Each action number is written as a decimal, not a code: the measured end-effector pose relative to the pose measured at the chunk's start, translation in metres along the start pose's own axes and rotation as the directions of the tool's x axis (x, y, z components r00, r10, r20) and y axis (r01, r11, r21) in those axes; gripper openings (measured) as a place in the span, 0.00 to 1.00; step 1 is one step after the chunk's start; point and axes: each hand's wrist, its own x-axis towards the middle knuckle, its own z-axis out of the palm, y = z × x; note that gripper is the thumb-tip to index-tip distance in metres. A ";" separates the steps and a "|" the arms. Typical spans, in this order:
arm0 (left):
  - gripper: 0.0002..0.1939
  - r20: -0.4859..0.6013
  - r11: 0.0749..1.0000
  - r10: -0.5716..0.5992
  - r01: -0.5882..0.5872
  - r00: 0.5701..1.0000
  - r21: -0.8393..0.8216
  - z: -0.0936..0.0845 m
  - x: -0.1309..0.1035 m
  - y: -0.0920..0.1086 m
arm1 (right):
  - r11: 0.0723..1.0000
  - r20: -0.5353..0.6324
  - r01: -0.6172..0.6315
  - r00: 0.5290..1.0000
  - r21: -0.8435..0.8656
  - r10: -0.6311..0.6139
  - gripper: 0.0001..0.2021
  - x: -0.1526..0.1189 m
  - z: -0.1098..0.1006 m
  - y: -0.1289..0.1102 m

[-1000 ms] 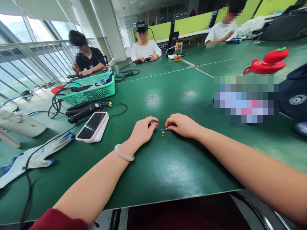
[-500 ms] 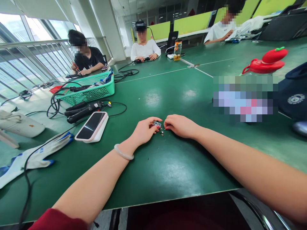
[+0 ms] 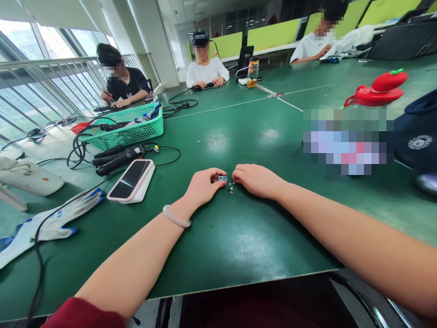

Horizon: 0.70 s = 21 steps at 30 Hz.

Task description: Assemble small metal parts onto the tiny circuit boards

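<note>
Between thumb and fingers, my left hand (image 3: pixel 204 186) grips a small circuit board (image 3: pixel 222 178), grey-blue with fine parts on it. A hand's breadth or less to the right, my right hand (image 3: pixel 254 179) rests low over the table with its fingers curled together; a tiny pale bit shows at its fingertips, too small to name. On the tabletop between the hands lie a small whitish frame-like piece (image 3: pixel 231 186) and a tiny brownish piece (image 3: pixel 231 192). A pale bangle (image 3: pixel 175 217) circles my left wrist.
Left of my hands lie a phone (image 3: pixel 132 180) on a white box, a white-blue glove (image 3: pixel 58 218), black handheld tools (image 3: pixel 118 159) and cables. Behind them stands a green basket (image 3: pixel 129 132). A red-lidded bottle (image 3: pixel 378 95) is at right. Several people sit across the green table (image 3: pixel 205 259).
The circuit board in my left hand has turned to lie more level and shifted slightly left and down. My right hand has barely moved.
</note>
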 end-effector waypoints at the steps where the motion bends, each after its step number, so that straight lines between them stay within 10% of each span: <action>1: 0.13 -0.001 1.000 0.000 0.000 1.000 0.004 0.000 0.000 0.000 | 1.000 0.002 -0.004 1.000 -0.002 0.004 0.09 0.000 0.000 0.000; 21: 0.14 0.009 0.999 -0.019 0.019 1.000 -0.039 0.000 0.000 0.000 | 0.994 -0.007 -0.100 0.995 0.042 0.100 0.08 -0.001 0.004 -0.001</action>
